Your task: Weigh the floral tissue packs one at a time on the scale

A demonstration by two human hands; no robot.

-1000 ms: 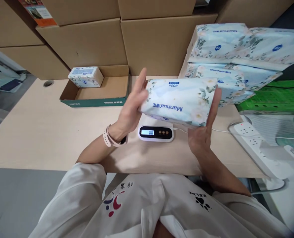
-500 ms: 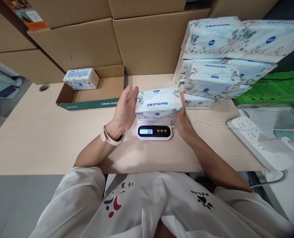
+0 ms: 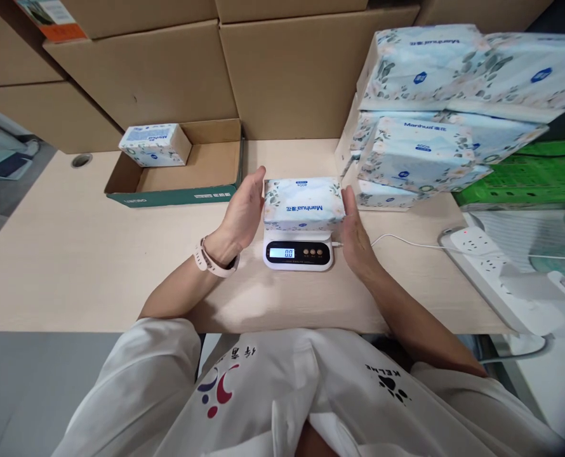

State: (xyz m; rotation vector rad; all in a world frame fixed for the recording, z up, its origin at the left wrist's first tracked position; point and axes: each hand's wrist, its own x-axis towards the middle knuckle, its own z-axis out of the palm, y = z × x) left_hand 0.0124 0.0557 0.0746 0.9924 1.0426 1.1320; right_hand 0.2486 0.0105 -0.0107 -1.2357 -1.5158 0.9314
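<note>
open flat, l hand [image 3: 242, 212] & r hand [image 3: 353, 231] flank tissue pack [image 3: 304, 204] over scale [image 3: 298, 252], its long axis l-r btwn palms.

This looks like a stockroom or packing station. Plain brown cartons [image 3: 282, 70] are stacked against the back wall behind a wooden desk [image 3: 73, 254]. A pile of identical tissue packs [image 3: 420, 152] stands at the desk's right, with a green crate [image 3: 525, 178] behind it. One pack [image 3: 304, 203] lies on a small digital scale [image 3: 299, 252], a low open box [image 3: 201, 168] holds another, and a power strip [image 3: 482, 254] lies at the right.
</note>
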